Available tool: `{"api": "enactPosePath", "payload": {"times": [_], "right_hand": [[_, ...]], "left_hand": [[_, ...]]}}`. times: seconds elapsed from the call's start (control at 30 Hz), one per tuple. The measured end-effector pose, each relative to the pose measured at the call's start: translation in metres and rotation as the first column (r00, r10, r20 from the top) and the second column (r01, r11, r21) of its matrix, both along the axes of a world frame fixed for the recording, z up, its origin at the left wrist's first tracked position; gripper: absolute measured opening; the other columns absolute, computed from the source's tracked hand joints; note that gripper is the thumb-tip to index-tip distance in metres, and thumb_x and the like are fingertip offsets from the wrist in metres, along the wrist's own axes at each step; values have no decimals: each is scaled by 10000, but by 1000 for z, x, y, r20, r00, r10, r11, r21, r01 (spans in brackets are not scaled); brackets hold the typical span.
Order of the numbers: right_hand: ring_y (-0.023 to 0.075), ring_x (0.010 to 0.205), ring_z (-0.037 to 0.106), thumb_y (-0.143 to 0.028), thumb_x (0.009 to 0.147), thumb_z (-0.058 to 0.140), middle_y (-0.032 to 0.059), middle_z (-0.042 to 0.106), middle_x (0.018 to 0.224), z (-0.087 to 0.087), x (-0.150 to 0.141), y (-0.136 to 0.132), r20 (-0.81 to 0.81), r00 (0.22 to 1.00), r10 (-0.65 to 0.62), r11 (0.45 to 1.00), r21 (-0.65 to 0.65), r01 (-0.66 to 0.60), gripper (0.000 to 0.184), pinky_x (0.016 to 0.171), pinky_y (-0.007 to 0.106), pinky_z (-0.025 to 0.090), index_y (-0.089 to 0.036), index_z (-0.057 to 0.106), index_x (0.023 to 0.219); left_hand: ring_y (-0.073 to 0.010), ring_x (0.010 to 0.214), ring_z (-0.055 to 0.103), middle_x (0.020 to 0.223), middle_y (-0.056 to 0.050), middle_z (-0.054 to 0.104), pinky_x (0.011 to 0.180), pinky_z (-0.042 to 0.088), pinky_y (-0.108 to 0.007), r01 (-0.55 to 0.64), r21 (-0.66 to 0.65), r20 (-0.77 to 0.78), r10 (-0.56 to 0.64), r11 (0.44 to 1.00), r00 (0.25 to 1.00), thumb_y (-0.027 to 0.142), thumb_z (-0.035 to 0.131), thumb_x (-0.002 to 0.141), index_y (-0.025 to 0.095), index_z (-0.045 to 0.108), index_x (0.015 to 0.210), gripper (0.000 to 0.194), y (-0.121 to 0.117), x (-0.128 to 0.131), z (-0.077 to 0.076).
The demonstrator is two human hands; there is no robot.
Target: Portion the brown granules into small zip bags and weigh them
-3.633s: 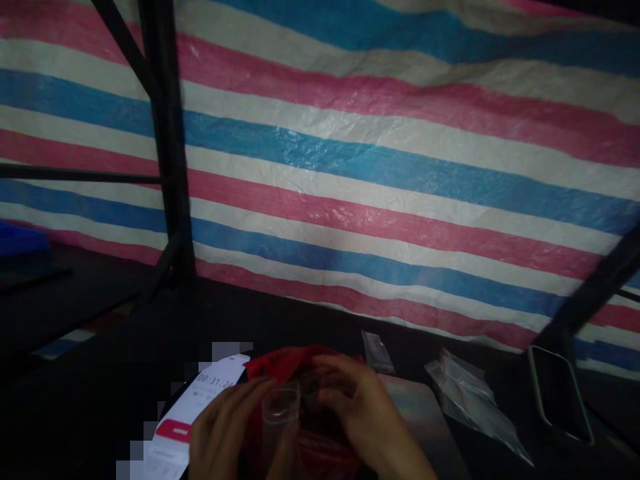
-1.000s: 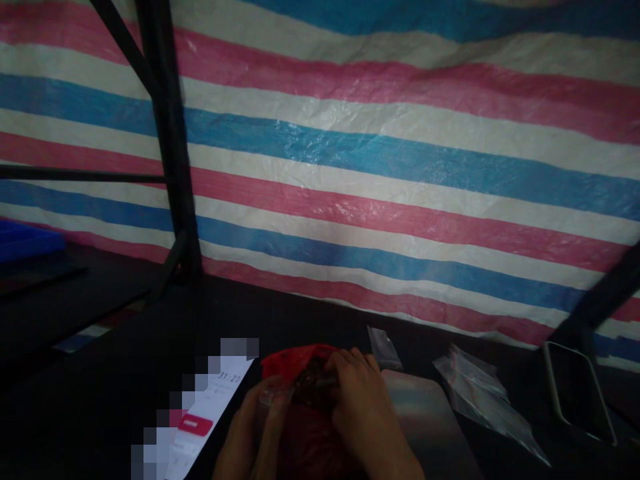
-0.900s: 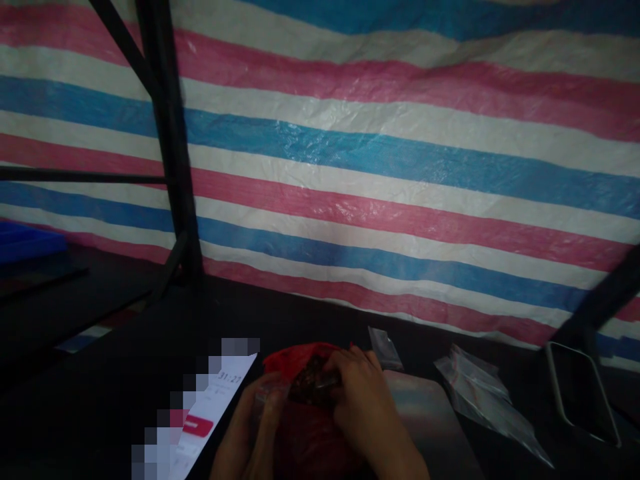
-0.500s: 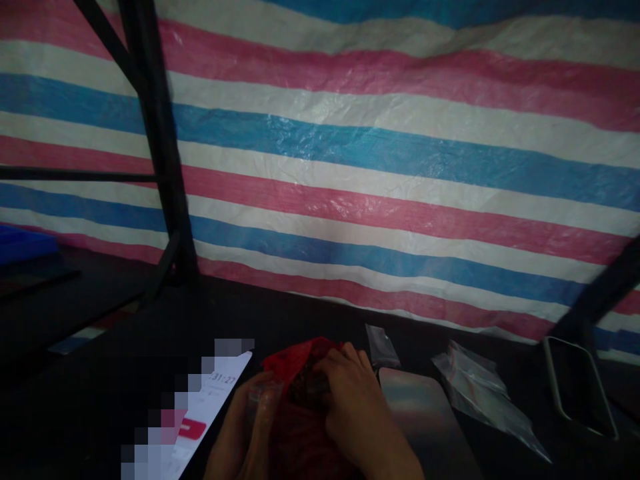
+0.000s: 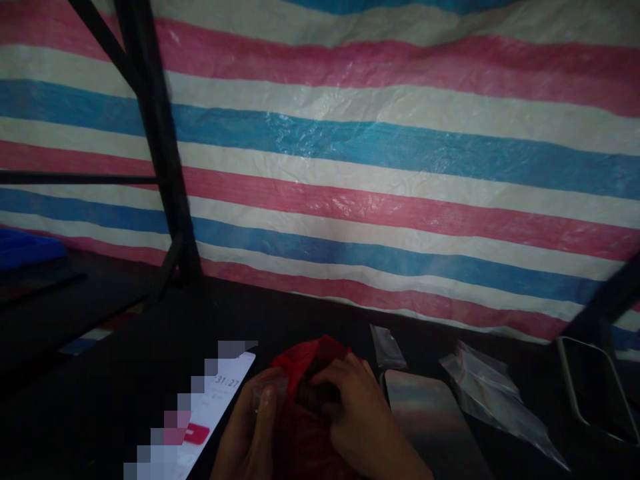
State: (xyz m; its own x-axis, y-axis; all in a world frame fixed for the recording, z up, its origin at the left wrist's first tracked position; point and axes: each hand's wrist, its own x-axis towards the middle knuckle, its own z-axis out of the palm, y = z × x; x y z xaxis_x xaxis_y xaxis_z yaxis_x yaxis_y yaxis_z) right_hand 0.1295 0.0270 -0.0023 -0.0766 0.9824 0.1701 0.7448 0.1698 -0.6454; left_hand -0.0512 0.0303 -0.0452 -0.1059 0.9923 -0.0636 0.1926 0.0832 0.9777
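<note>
A red plastic bag [image 5: 315, 460] stands open at the bottom centre, with dark small contents that I cannot make out in its mouth. My left hand [image 5: 250, 427] is closed at the bag's left side, a small clear plastic bag [image 5: 270, 385] pinched between thumb and fingers. From the right, my right hand [image 5: 363, 413] reaches into the red bag's mouth. Its fingers are bent inward among the dark contents; their tips are partly hidden, so whatever they grip does not show.
A lit phone screen [image 5: 220, 400], partly pixelated, lies left of my hands. Right of them are a flat silvery plate [image 5: 433, 413], a small clear bag [image 5: 389, 348], several zip bags [image 5: 493, 393] and a dark-screened phone [image 5: 595, 387]. Black frame posts [image 5: 163, 140] stand before a striped tarp [image 5: 375, 153].
The view has shifted slightly, moving the table items a little right in the picture. My right hand's fingers have moved a bit within the red bag's mouth; my left keeps its pinch.
</note>
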Motion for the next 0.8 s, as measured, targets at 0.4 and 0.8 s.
{"api": "enactPosePath", "payload": {"times": [0.4, 0.8], "right_hand": [[277, 1153, 652, -21, 746, 627, 34, 770, 1167, 6, 8, -1, -108, 988, -113, 991, -89, 103, 483, 1062, 454, 466, -312, 823, 1078], [247, 1163, 669, 44, 765, 599, 32, 772, 1139, 37, 23, -14, -246, 969, 25, 997, 75, -7, 500, 1186, 511, 375, -270, 781, 1109]], "left_hand": [[-381, 1377, 580, 1426, -142, 627, 1169, 493, -581, -94, 287, -154, 143, 953, 978, 685, 595, 894, 241, 625, 1347, 635, 2, 8, -10], [-368, 1244, 634, 1299, -141, 761, 1031, 487, -580, 130, 440, -552, 154, 889, 820, 358, 385, 1024, 229, 663, 1374, 465, 4, 39, -27]]}}
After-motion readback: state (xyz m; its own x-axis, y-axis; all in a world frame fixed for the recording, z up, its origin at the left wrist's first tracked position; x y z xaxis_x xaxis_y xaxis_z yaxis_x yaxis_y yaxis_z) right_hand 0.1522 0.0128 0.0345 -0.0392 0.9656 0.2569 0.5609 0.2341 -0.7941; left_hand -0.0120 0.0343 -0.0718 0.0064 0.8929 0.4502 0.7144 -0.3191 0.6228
